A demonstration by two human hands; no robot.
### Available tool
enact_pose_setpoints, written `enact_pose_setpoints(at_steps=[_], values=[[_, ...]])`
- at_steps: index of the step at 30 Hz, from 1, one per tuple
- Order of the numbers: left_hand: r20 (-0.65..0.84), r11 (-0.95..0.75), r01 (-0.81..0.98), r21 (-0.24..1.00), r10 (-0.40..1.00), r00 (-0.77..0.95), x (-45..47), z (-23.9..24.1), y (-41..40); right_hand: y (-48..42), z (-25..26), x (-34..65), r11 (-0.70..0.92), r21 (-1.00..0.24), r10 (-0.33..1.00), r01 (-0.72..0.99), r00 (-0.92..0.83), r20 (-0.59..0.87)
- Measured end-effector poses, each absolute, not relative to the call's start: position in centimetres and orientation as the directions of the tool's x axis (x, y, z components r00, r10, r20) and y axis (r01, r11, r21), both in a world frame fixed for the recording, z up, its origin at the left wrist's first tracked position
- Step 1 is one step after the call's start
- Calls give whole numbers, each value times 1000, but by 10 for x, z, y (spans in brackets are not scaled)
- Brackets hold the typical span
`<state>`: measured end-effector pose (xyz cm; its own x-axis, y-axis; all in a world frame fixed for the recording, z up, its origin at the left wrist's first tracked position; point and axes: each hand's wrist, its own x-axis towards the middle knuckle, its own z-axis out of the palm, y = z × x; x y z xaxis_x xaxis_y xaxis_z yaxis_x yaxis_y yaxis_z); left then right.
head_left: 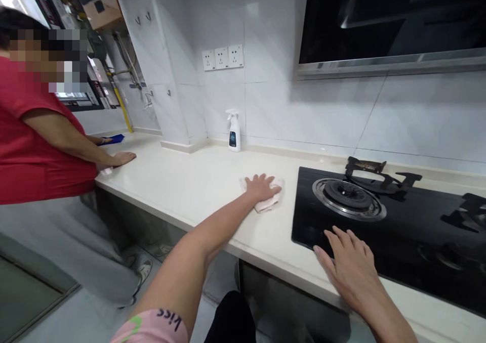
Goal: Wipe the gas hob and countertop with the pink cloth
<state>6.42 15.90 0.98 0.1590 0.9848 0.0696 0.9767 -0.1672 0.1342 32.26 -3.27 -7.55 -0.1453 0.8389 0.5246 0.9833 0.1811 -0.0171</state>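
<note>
My left hand (261, 187) lies flat, fingers spread, pressing a pale pink cloth (269, 204) onto the cream countertop (190, 181), just left of the black glass gas hob (410, 242). Resting flat on the hob's front left corner is my right hand (347, 262), fingers stretched out and holding nothing. A round burner (348, 197) sits behind my right hand, with its black pan support (379, 173) lifted off and lying further back.
A white spray bottle (234, 130) stands against the tiled wall. A person in a red top (34, 145) leans at the counter's left end, one hand (120, 158) on a pale cloth, a blue cloth (113, 139) behind. A black range hood (391, 24) hangs above.
</note>
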Motion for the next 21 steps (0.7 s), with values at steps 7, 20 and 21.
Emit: enact_pose_setpoints(at_steps=[7, 20, 21], values=[[37, -418, 888, 191, 907, 419, 81, 5, 64, -32, -74, 326, 187, -40, 850, 982, -141, 508], [6, -125, 985, 119, 992, 125, -91, 19, 24, -34, -81, 334, 238, -50, 821, 970, -174, 544], [13, -30, 994, 103, 999, 29, -106, 20, 36, -34, -80, 334, 238, -51, 822, 970, -173, 543]])
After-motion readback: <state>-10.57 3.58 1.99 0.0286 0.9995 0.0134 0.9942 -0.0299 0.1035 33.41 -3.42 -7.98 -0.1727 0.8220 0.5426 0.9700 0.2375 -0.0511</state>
